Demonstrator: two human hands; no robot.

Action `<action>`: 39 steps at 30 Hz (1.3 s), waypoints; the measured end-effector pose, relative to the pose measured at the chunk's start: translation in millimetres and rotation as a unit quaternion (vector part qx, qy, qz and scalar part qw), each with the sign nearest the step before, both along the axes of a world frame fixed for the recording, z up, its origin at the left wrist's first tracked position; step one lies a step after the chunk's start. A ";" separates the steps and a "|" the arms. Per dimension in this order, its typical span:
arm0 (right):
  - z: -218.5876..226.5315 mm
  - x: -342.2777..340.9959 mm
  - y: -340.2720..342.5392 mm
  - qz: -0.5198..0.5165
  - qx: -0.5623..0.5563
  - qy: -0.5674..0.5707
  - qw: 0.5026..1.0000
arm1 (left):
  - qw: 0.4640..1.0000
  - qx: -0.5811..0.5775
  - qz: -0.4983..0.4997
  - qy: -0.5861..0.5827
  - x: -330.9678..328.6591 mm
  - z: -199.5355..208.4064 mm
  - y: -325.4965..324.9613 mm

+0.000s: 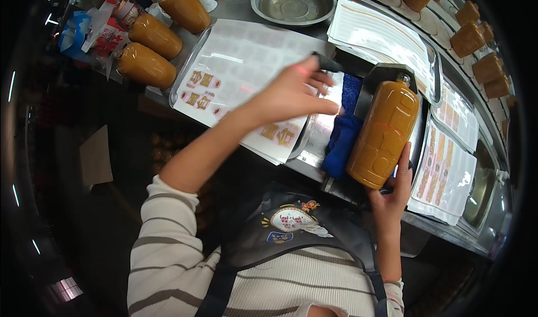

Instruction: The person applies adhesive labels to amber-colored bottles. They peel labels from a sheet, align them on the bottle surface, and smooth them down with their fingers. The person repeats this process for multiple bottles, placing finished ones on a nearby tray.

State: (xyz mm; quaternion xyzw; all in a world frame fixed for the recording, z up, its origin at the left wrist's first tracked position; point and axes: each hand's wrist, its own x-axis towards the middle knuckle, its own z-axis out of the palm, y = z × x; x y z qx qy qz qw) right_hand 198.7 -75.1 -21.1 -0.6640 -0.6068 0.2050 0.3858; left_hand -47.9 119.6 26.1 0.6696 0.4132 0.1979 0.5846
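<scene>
A glossy mustard-brown bottle point(386, 132) with raised relief lies tilted, its neck against a dark metal rest point(386, 70). My right hand point(395, 188) grips it at the base, fingers partly hidden beneath. My left hand point(294, 90) hovers over the inner edge of a tray, slightly blurred, its fingers apart and nothing visible in them; a black cover sits on one fingertip. Below that hand lies a white decal sheet point(246, 53) with gold and pink prints along its near side. Between sheet and bottle is a crumpled blue cloth point(342, 140).
Several similar brown bottles point(147, 65) stand at the left, and more line a rack point(468, 39) at the far right. A metal basin point(294, 3) sits at the back. Further decal sheets point(443, 168) lie in trays on the right. A cardboard piece point(96, 157) is below left.
</scene>
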 end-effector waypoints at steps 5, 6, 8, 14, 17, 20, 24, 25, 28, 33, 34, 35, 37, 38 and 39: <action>3.5 -8.9 3.1 -0.023 0.005 0.019 1.000 | 0.920 0.140 0.106 0.350 -153.2 9.0 -8.3; 2.2 -9.1 4.1 -0.022 0.015 0.025 0.999 | 0.887 0.184 0.106 0.410 -169.9 2.9 -13.6; 1.9 -11.2 5.1 -0.021 0.033 0.034 0.999 | 0.850 0.226 0.106 0.465 -181.6 -9.1 -14.5; 7.1 -13.6 4.9 -0.044 -0.015 0.049 0.998 | 0.851 0.264 0.109 0.441 -158.8 -39.2 18.5; 4.9 -13.2 4.6 -0.044 -0.006 0.031 0.999 | 0.846 0.323 0.097 0.413 -144.1 -51.4 62.4; 6.7 -13.0 3.8 -0.046 -0.013 0.025 0.999 | 0.822 0.410 0.114 0.378 -130.4 -67.5 110.9; 9.2 -13.1 2.2 -0.049 -0.025 0.025 0.998 | 0.910 0.315 0.131 0.237 -127.6 -73.1 159.4; 10.1 -13.5 3.3 -0.046 -0.022 0.033 0.998 | 0.927 0.308 0.172 0.127 -126.1 -77.6 160.8; 4.7 -12.6 2.5 -0.048 -0.005 0.030 0.998 | 0.955 0.151 0.249 -0.049 -127.6 -90.7 177.3; 12.9 -8.6 1.1 -0.030 -0.034 -0.029 0.999 | 0.919 0.274 0.281 -0.035 -118.0 -84.5 154.9; 13.3 -4.9 -0.3 -0.029 -0.043 -0.031 0.998 | 0.912 0.313 0.263 0.023 -109.1 -62.7 135.0; 11.0 -1.3 -2.6 -0.018 -0.028 -0.039 0.999 | 0.900 0.365 0.228 0.071 -97.5 -46.5 115.3; 14.6 0.2 -3.0 -0.018 -0.057 -0.052 0.997 | 0.865 0.455 0.153 0.147 -76.7 -10.7 66.7; 15.0 1.1 -1.9 -0.014 -0.063 -0.050 0.997 | 0.846 0.492 0.113 0.170 -66.7 6.8 44.4; 13.0 1.6 0.6 0.000 -0.016 -0.059 0.998 | 0.853 0.494 0.072 0.148 -56.1 23.0 24.2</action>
